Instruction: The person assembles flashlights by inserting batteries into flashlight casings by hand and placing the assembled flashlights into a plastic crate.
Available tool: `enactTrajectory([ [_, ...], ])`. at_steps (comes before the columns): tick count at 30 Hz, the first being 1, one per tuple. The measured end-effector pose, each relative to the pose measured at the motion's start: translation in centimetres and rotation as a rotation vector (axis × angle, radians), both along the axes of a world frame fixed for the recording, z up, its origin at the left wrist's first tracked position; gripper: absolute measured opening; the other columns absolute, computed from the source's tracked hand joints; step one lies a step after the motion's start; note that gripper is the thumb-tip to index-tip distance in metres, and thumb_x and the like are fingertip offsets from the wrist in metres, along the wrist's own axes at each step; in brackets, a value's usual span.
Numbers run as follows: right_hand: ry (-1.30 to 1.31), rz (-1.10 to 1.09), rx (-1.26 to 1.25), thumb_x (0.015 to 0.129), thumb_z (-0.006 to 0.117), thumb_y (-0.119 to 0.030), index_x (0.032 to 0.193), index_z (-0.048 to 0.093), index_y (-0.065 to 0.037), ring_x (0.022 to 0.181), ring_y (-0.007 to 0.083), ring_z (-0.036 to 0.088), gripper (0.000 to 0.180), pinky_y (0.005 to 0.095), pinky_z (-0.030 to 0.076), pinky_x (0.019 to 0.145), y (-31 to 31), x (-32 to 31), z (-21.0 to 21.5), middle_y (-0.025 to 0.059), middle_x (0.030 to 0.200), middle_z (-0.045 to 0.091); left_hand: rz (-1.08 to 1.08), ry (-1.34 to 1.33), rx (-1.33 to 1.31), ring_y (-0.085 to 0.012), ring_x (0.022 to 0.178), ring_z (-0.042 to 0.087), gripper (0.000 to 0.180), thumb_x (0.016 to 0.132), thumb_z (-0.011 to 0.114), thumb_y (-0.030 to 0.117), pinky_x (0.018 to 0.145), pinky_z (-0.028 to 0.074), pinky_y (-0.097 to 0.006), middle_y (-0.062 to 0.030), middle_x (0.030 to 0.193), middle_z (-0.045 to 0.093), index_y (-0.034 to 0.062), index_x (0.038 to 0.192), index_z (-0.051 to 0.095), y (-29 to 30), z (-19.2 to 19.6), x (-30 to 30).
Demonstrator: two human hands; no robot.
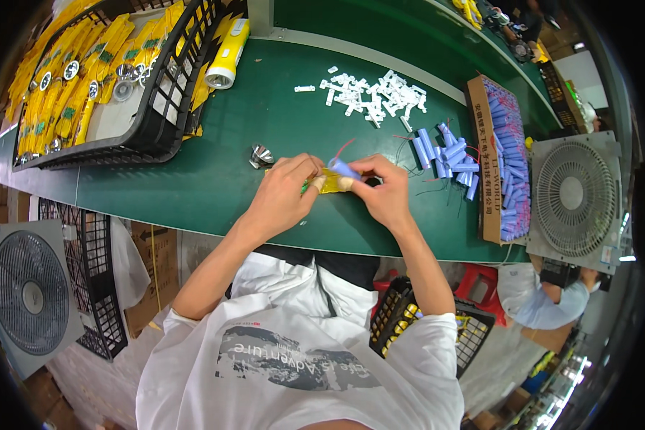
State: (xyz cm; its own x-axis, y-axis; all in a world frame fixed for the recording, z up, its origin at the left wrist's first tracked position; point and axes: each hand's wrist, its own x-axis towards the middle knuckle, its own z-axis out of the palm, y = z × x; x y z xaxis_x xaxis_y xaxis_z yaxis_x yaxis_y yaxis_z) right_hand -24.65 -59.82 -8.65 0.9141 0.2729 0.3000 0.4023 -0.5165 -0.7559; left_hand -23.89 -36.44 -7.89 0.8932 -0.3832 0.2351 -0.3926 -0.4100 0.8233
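In front of me, over the table's near part, my left hand is closed on a thin yellow plastic piece. A bit of green shows at its end, under my left fingers. My right hand is closed round the end of a purple battery cell, which lies tilted against the yellow piece. From the cell a red wire sticks up. Fingers cover much of both parts, so I cannot tell whether they are joined. Just beyond my left hand a silvery cone-shaped reflector lies on the green table.
Loose purple cells with wires lie right of my hands, beside a cardboard box of cells. Small white parts are heaped farther back. At left stand a black crate of yellow parts and a yellow flashlight. A fan is at right.
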Motion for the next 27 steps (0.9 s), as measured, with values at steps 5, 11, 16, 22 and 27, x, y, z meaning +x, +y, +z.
enactTrajectory([
  [5,0.383,-0.216,0.655,0.091,0.077,0.002,0.120,0.067,0.003,0.099,0.0146,0.069,0.031,0.0273,0.059,0.084,-0.5,-1.0,-2.7,0.0081,0.112,0.071,-0.040,-0.094,0.097,-0.0287,0.104,0.063,0.009,0.099,0.064,0.011,0.098,0.042,-0.041,-0.0087,0.111,0.070,0.0031,0.101,0.061,-0.5,0.0,-0.4],
  [11,0.329,-0.184,0.615,0.094,0.074,0.002,0.123,0.065,0.004,0.102,0.0142,0.070,0.030,0.0288,0.059,0.087,-0.2,-1.3,-3.0,0.0092,0.117,0.071,-0.036,-0.162,0.221,-0.0280,0.106,0.063,0.010,0.099,0.064,0.012,0.101,0.040,-0.042,-0.0077,0.114,0.068,0.0042,0.103,0.060,-1.0,-0.2,-0.4],
  [16,0.279,-0.217,0.601,0.094,0.074,0.002,0.122,0.066,0.004,0.101,0.0147,0.071,0.029,0.0298,0.060,0.087,-0.1,-1.5,-3.0,0.0088,0.116,0.071,-0.101,-0.320,0.291,-0.0298,0.105,0.063,0.012,0.096,0.066,0.011,0.098,0.043,-0.044,-0.0092,0.112,0.067,0.0031,0.103,0.060,-2.4,0.2,-0.1],
  [22,0.150,-0.236,0.452,0.089,0.078,0.003,0.115,0.070,0.003,0.100,0.0178,0.073,0.028,0.0313,0.061,0.087,0.6,-1.9,-1.6,0.0104,0.111,0.072,-0.076,-0.073,0.221,-0.0343,0.102,0.062,0.014,0.092,0.066,0.006,0.088,0.048,-0.044,-0.0125,0.108,0.067,0.0000,0.104,0.063,-2.3,-0.1,0.1],
  [27,-0.177,-0.110,0.141,0.079,0.084,0.003,0.105,0.073,-0.001,0.095,0.0258,0.075,0.029,0.0327,0.063,0.080,0.5,-2.0,-1.3,0.0128,0.103,0.076,-0.116,-0.141,0.151,-0.0366,0.102,0.062,0.015,0.088,0.068,0.002,0.089,0.049,-0.046,-0.0144,0.107,0.067,-0.0024,0.101,0.064,-1.7,0.4,0.4],
])
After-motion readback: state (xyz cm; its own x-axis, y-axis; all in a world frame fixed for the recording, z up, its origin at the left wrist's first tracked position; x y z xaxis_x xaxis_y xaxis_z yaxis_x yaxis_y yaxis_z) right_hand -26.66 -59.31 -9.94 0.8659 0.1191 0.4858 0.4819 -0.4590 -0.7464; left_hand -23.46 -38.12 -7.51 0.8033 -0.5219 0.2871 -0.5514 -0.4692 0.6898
